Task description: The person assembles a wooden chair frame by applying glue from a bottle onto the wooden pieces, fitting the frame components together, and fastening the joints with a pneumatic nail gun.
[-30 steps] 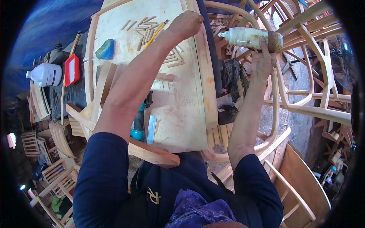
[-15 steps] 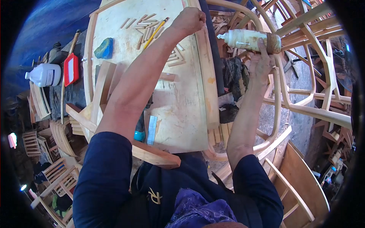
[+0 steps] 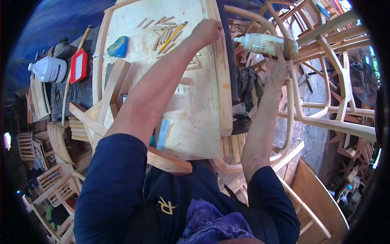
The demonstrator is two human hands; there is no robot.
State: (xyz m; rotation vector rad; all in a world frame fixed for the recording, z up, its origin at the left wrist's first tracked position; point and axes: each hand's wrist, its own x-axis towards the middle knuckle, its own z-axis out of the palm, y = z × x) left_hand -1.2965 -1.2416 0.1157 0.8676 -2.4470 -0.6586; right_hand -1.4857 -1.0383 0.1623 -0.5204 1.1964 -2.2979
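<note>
My left hand is closed at the right edge of the pale work board, over a long wooden rail; what its fingers pinch, if anything, is hidden. My right hand is wrapped round a white squeeze bottle with brown stains, held sideways with its nozzle pointing left toward the rail. Several short wooden dowels lie on the board left of my left hand, with a yellow pencil across them. A blue lump sits near the board's left side.
Wooden chair frames crowd the right side. A metal ruler and a curved wooden piece lie near my body. At left are a white jug, a red tray and stacked wood pieces.
My left hand has come slightly toward me along the rail, still closed. My right hand keeps the bottle sideways in nearly the same place. The view has shifted slightly.
</note>
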